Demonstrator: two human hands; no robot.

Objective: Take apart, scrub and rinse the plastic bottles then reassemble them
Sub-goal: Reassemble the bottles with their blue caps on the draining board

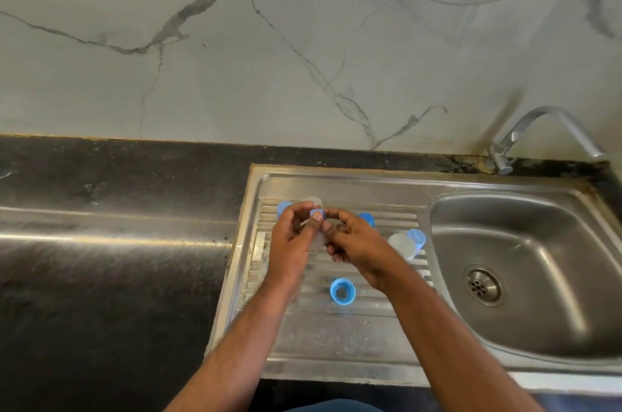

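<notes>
Both hands meet over the ridged steel drainboard [336, 331]. My left hand [292, 243] and my right hand [353, 243] pinch a small blue bottle part [318, 212] between their fingertips; a clear piece [318, 240] shows between the palms, blurred. A blue collar ring [342, 292] lies on the drainboard below the hands. A clear cap with a blue piece [407, 243] lies to the right near the basin. Another blue part [367, 219] sits behind my right hand. A blue part [283, 208] and a clear cup [313, 201] stand behind my left hand.
The steel sink basin [518, 263] with its drain [483, 285] lies to the right. A chrome tap [538, 132] stands at the back right, not running. Dark stone counter [111, 243] stretches to the left. A marble wall rises behind.
</notes>
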